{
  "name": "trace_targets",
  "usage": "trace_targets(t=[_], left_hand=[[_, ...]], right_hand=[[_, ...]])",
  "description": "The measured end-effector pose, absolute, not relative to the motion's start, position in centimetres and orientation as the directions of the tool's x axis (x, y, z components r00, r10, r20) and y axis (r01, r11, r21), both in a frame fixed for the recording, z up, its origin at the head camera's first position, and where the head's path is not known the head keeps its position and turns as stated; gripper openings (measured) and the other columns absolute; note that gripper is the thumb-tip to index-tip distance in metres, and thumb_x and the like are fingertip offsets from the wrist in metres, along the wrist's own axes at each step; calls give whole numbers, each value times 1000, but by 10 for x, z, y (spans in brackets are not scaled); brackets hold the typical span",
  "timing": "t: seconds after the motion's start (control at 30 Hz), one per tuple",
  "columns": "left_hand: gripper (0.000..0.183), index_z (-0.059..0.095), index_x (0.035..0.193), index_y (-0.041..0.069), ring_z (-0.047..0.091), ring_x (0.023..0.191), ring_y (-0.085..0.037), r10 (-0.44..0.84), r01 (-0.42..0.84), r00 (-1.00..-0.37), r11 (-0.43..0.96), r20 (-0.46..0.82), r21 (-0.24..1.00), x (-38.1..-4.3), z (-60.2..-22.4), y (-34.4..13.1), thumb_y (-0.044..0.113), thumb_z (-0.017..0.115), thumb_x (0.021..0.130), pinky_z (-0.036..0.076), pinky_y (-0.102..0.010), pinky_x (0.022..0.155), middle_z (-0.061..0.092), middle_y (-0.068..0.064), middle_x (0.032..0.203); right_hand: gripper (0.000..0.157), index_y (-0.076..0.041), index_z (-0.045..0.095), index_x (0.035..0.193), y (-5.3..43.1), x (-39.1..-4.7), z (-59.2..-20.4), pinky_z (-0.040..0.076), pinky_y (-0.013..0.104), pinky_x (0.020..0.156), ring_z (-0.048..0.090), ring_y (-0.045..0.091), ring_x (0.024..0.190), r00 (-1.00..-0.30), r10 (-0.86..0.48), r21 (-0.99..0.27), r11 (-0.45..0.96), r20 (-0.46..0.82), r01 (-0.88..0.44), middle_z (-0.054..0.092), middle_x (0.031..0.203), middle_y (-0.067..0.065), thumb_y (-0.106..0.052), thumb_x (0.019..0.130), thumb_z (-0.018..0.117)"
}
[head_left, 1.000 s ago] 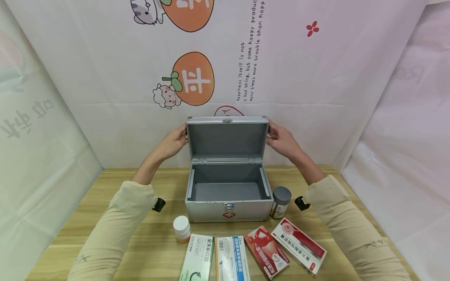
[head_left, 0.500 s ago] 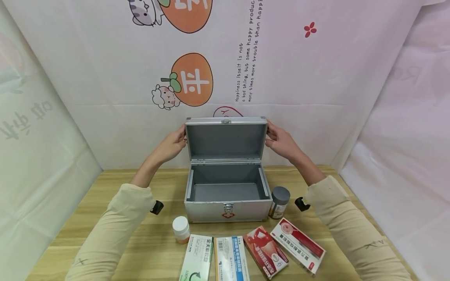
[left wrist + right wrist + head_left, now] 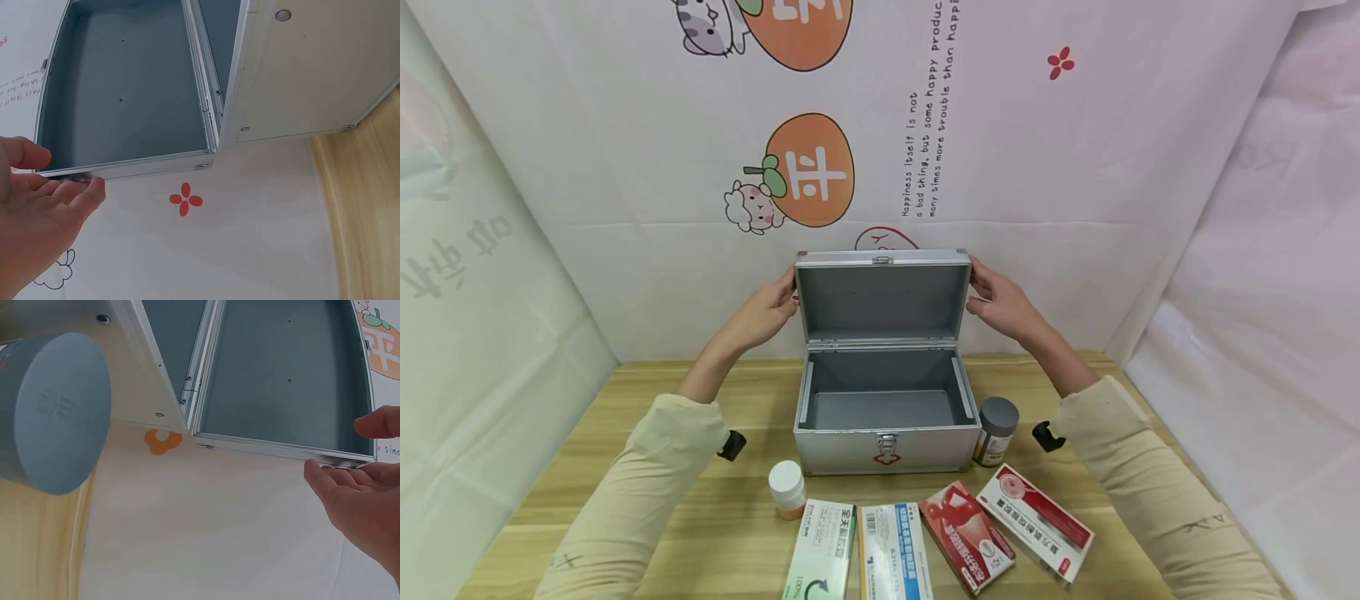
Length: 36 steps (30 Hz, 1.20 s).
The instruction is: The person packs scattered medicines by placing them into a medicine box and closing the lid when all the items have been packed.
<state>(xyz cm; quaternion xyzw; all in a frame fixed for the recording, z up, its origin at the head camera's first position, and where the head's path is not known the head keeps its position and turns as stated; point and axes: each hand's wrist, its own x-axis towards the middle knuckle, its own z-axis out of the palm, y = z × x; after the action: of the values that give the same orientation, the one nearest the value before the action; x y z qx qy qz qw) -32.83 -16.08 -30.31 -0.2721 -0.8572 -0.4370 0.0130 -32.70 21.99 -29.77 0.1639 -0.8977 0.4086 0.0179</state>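
Observation:
A silver first-aid box [image 3: 887,450] with a red cross stands with its lid [image 3: 883,304] raised upright. Its grey inside [image 3: 883,408] shows no contents. My left hand [image 3: 763,310] touches the lid's left side with its fingers, near the top corner. On the opposite side, my right hand [image 3: 1003,304] rests its fingers against the lid likewise. In the left wrist view, the left thumb [image 3: 28,153] lies over the lid's rim while the fingers stay along the outer wall. The right thumb [image 3: 378,422] stands off the rim, with fingers outside the wall.
A grey-capped bottle [image 3: 997,429] stands close by the box's right side. A small white-capped bottle [image 3: 787,487] is front left. Before the box lie a green-white carton [image 3: 820,550], a blue-white carton [image 3: 895,550], a red carton [image 3: 966,537] and a red-white carton [image 3: 1037,521].
The head view has shifted very slightly. Both hands stay at the sides of the raised lid, and the bottles and cartons keep their places.

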Motion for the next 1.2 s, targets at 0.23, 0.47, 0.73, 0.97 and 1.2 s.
trace_targets(t=[0.23, 0.47, 0.73, 0.97, 1.2], left_hand=[[63, 4, 156, -7, 18, 153, -38, 452, 468, -859, 500, 241, 728, -324, -305, -166, 4, 36, 104, 28, -51, 120, 9, -24, 165], [63, 4, 155, -11, 20, 151, -41, 454, 463, -864, 551, 216, 694, -311, -308, -174, 10, 38, 106, 26, -52, 121, 7, -26, 164], [65, 4, 157, -6, 27, 148, -46, 457, 493, -859, 624, 229, 606, -297, -313, -181, 16, 39, 107, 23, -56, 122, 11, -26, 164], [66, 7, 157, -7, 14, 153, -42, 499, 552, -831, 685, 245, 475, -282, -321, -186, 18, 43, 107, 17, -58, 124, 10, -25, 165], [67, 9, 158, -4, 16, 153, -41, 542, 601, -798, 688, 261, 408, -268, -331, -188, 19, 45, 106, 19, -57, 123, 12, -22, 166]], right_hand=[[77, -4, 5, 160, 225, -323, -299, 35, 53, 117, 24, 32, 152, -945, -285, -705, 638, 159, -311, 15, 166, 15, -8, 96, 48], [77, -3, 3, 160, 230, -314, -300, 35, 53, 117, 23, 33, 153, -938, -313, -700, 637, 149, -323, 13, 167, 17, -8, 98, 49], [77, -2, 4, 160, 233, -299, -300, 33, 50, 118, 24, 35, 152, -920, -354, -685, 629, 168, -367, 16, 166, 19, -6, 99, 51], [78, -2, 5, 160, 237, -286, -302, 32, 53, 118, 25, 38, 151, -908, -384, -665, 635, 170, -393, 17, 165, 21, -6, 98, 53], [78, -2, 5, 160, 244, -275, -308, 32, 54, 117, 26, 40, 150, -895, -416, -647, 640, 162, -414, 17, 165, 21, -7, 99, 53]])
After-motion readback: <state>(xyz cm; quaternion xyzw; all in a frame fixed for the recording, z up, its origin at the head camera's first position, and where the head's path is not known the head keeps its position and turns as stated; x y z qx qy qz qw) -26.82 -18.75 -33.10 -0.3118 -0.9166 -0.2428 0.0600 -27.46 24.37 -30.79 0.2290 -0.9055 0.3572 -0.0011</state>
